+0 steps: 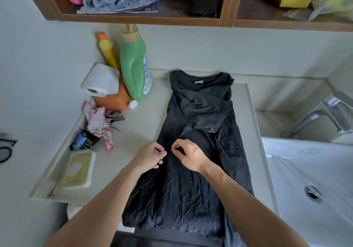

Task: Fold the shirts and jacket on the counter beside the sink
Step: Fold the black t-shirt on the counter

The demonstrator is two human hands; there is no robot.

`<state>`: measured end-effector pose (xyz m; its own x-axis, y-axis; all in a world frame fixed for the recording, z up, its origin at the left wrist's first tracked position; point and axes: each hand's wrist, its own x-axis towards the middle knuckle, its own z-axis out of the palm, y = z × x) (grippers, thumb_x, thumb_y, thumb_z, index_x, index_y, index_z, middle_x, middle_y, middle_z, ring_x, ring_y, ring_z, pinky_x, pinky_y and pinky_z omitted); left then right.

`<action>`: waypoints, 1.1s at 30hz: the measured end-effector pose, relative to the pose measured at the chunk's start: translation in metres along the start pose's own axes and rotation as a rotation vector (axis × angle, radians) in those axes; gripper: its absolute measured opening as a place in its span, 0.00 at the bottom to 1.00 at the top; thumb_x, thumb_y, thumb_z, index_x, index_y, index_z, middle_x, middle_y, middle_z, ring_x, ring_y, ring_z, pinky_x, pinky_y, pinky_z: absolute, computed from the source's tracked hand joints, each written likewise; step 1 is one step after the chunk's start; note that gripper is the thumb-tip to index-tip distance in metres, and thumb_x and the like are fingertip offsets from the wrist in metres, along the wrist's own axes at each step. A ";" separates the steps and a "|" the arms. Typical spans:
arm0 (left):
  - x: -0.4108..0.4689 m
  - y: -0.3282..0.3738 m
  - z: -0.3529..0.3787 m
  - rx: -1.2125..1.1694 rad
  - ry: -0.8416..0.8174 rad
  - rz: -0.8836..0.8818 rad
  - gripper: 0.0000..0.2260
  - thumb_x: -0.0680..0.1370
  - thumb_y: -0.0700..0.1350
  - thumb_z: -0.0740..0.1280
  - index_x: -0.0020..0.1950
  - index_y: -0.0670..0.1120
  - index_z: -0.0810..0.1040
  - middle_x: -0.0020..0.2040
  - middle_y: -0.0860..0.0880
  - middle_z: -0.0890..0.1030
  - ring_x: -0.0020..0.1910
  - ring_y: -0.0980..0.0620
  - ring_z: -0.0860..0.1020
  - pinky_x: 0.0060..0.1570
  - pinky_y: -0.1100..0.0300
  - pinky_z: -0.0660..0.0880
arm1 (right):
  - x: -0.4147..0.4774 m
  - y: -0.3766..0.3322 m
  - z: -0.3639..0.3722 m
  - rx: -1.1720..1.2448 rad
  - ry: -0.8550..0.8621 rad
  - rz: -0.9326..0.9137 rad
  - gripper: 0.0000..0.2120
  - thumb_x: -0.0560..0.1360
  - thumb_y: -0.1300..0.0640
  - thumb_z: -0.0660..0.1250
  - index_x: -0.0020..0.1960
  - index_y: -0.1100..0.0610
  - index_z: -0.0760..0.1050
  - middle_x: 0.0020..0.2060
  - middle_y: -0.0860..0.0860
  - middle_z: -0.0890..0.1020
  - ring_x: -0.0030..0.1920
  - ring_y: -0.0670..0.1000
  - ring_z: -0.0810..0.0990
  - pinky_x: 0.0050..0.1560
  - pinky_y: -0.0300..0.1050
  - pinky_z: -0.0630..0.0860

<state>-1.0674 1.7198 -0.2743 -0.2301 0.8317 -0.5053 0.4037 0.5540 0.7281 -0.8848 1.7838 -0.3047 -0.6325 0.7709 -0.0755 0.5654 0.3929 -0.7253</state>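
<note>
Black shirt (pixel 200 151) lies flat on the tabletop (pixel 141 124), collar far, sleeves crossed over the chest, and the hem hangs over the near edge. Left hand (pixel 150 156) and right hand (pixel 188 156) each pinch the fabric mid-length, near the shirt's left edge. The shirt's right edge runs along the rim beside the sink (pixel 315 180). There is a bare strip on the left, up to the rag (pixel 97 122) and green bottle (pixel 135 65). Neck tag and bottle label are unreadable.

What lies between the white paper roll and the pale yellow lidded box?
Head view: a crumpled white cloth with pink edging and a small black and blue packet; metal pliers lie just beside.
</note>
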 end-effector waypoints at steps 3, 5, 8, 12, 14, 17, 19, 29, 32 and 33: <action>-0.014 -0.011 -0.002 0.051 0.012 0.015 0.10 0.76 0.52 0.71 0.53 0.48 0.77 0.46 0.47 0.82 0.35 0.54 0.82 0.39 0.57 0.82 | -0.005 0.013 0.007 -0.288 -0.050 -0.079 0.16 0.83 0.54 0.59 0.69 0.51 0.70 0.73 0.48 0.69 0.77 0.49 0.58 0.78 0.48 0.50; -0.027 -0.019 -0.004 0.121 -0.011 0.030 0.15 0.74 0.54 0.74 0.56 0.50 0.76 0.45 0.49 0.81 0.34 0.55 0.82 0.38 0.58 0.79 | -0.004 0.011 0.008 -0.427 -0.096 -0.030 0.23 0.84 0.50 0.55 0.78 0.52 0.59 0.79 0.48 0.57 0.80 0.47 0.48 0.79 0.47 0.40; -0.046 -0.036 -0.006 0.314 0.007 0.078 0.24 0.72 0.54 0.76 0.64 0.52 0.72 0.52 0.52 0.77 0.44 0.55 0.79 0.46 0.60 0.72 | -0.010 -0.007 0.015 -0.406 -0.044 0.078 0.28 0.84 0.46 0.54 0.80 0.51 0.52 0.81 0.48 0.51 0.80 0.49 0.45 0.79 0.52 0.42; -0.072 -0.056 -0.005 0.487 0.098 0.101 0.32 0.72 0.50 0.76 0.71 0.50 0.64 0.63 0.47 0.67 0.62 0.45 0.71 0.61 0.52 0.71 | -0.039 -0.032 0.042 -0.378 -0.006 0.060 0.27 0.83 0.45 0.56 0.79 0.51 0.56 0.81 0.49 0.50 0.80 0.51 0.45 0.79 0.56 0.44; -0.086 -0.068 -0.006 0.503 0.158 0.085 0.32 0.72 0.48 0.75 0.70 0.48 0.63 0.63 0.45 0.66 0.62 0.40 0.70 0.60 0.51 0.71 | -0.056 -0.042 0.059 -0.416 -0.028 0.049 0.25 0.83 0.46 0.57 0.77 0.53 0.61 0.81 0.50 0.51 0.80 0.50 0.45 0.79 0.56 0.43; -0.107 -0.084 -0.007 0.425 0.204 0.066 0.26 0.74 0.45 0.72 0.69 0.46 0.66 0.61 0.44 0.73 0.59 0.39 0.75 0.52 0.54 0.71 | -0.081 -0.058 0.082 -0.437 -0.003 0.030 0.23 0.83 0.48 0.57 0.76 0.53 0.63 0.81 0.49 0.51 0.80 0.50 0.44 0.79 0.55 0.43; -0.117 -0.092 -0.006 0.391 0.211 0.054 0.19 0.76 0.47 0.70 0.64 0.46 0.72 0.56 0.45 0.80 0.57 0.41 0.78 0.50 0.56 0.72 | -0.094 -0.063 0.098 -0.490 -0.014 0.038 0.25 0.83 0.46 0.54 0.78 0.53 0.58 0.81 0.49 0.50 0.80 0.50 0.43 0.79 0.54 0.41; -0.174 -0.099 0.002 0.214 0.329 0.400 0.16 0.81 0.45 0.66 0.69 0.46 0.74 0.55 0.46 0.84 0.53 0.45 0.82 0.50 0.60 0.75 | -0.103 -0.066 0.120 -0.672 -0.008 0.247 0.28 0.82 0.39 0.37 0.80 0.45 0.39 0.80 0.52 0.37 0.79 0.53 0.34 0.78 0.57 0.36; -0.181 -0.091 0.010 0.250 0.314 0.486 0.16 0.81 0.45 0.66 0.69 0.47 0.75 0.52 0.46 0.85 0.50 0.46 0.83 0.51 0.56 0.78 | -0.095 -0.071 0.115 -0.604 -0.020 0.309 0.29 0.82 0.39 0.40 0.81 0.47 0.43 0.80 0.53 0.37 0.79 0.54 0.34 0.78 0.58 0.36; -0.182 -0.089 0.012 0.255 0.319 0.485 0.17 0.81 0.45 0.66 0.69 0.47 0.75 0.52 0.46 0.85 0.51 0.46 0.83 0.52 0.55 0.78 | -0.090 -0.073 0.110 -0.543 -0.025 0.314 0.28 0.83 0.42 0.43 0.81 0.48 0.47 0.80 0.53 0.39 0.79 0.54 0.36 0.78 0.58 0.37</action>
<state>-1.0506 1.5188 -0.2528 -0.2046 0.9777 0.0463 0.7179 0.1177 0.6861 -0.9268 1.6304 -0.3203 -0.4011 0.8814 -0.2495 0.9104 0.3535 -0.2149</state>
